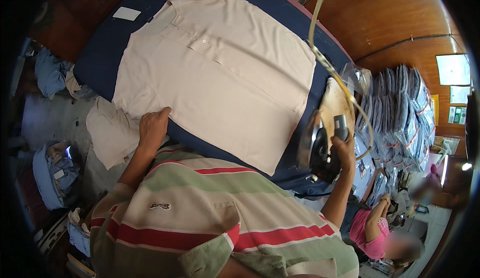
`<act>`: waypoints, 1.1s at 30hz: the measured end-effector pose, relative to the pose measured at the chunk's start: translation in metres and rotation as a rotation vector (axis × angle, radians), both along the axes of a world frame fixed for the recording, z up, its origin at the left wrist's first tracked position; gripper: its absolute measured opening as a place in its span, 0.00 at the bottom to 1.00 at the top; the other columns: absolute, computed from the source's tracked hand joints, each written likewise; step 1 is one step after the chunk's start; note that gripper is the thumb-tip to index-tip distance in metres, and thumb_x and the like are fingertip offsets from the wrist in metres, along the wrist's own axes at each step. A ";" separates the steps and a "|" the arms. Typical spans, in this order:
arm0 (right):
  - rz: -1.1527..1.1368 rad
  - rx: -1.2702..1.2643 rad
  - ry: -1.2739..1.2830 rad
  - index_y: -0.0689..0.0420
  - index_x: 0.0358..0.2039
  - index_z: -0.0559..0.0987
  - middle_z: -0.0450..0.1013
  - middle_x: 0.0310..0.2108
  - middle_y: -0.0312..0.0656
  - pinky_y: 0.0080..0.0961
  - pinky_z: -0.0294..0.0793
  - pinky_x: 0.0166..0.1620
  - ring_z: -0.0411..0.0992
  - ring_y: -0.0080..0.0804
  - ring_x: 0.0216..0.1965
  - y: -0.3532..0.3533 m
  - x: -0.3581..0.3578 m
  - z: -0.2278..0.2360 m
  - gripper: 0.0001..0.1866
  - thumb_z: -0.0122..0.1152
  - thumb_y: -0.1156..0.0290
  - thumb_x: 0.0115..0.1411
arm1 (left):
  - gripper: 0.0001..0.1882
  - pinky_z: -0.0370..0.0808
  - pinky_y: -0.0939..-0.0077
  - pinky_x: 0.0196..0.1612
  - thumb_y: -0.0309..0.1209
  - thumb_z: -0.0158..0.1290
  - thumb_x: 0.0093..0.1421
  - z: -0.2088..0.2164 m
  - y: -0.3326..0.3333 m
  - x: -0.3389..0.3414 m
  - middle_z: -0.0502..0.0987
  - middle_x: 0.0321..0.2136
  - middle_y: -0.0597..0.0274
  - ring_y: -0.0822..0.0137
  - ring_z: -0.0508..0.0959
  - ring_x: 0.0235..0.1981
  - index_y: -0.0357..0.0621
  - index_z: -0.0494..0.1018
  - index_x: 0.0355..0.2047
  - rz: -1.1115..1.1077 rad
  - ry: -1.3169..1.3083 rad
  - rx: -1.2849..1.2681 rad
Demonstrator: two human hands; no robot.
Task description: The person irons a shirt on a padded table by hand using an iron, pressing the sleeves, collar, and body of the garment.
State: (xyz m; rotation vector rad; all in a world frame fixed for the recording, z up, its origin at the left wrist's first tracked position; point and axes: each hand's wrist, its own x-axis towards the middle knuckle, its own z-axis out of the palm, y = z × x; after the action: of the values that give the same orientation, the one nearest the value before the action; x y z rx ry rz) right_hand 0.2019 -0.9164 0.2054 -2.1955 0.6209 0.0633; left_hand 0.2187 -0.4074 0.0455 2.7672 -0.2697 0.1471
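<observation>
The beige polo shirt [220,73] lay spread flat, front up, on the blue padded surface [115,38], its collar toward the far end. The left hand [153,128] rested open on the near hem, fingers [162,113] extended and pressing the fabric, gripping nothing. The right hand [344,150] was closed around the handle of the iron [320,150], which stood tilted up at the right edge of the surface, clear of the shirt, its cable [320,53] running upward. A stack of folded blue garments [400,113] stood further right. To iron well, judged from this layout: keep the hem held taut, set the soleplate down flat, and stroke away from the holding hand
</observation>
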 end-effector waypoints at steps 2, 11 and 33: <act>-0.026 -0.084 -0.022 0.60 0.36 0.69 0.67 0.20 0.37 0.23 0.67 0.20 0.66 0.25 0.16 -0.029 0.012 -0.009 0.15 0.58 0.71 0.46 | 0.07 0.70 0.61 0.35 0.25 0.46 0.55 0.008 -0.001 0.000 0.76 0.24 0.52 0.55 0.77 0.29 0.41 0.71 0.35 0.000 0.014 -0.022; -0.123 -0.080 0.005 0.61 0.40 0.69 0.66 0.18 0.37 0.24 0.66 0.16 0.64 0.25 0.13 -0.107 0.048 -0.041 0.19 0.58 0.71 0.46 | 0.08 0.69 0.58 0.33 0.28 0.47 0.56 -0.005 0.029 -0.084 0.76 0.26 0.48 0.51 0.76 0.29 0.42 0.70 0.36 0.118 0.140 -0.049; 0.704 -0.327 -0.031 0.63 0.46 0.72 0.74 0.35 0.55 0.31 0.70 0.44 0.74 0.46 0.39 0.102 0.311 -0.052 0.29 0.61 0.68 0.40 | 0.21 0.48 0.44 0.59 0.28 0.52 0.49 0.024 -0.097 0.402 0.75 0.43 0.65 0.63 0.71 0.50 0.56 0.72 0.46 -0.594 0.009 0.522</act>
State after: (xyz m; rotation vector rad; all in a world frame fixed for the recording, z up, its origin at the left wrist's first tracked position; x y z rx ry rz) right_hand 0.5127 -0.8139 0.1537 -2.6283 -0.2006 0.3112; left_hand 0.6209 -0.5047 0.0692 3.0267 -1.2601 -0.1052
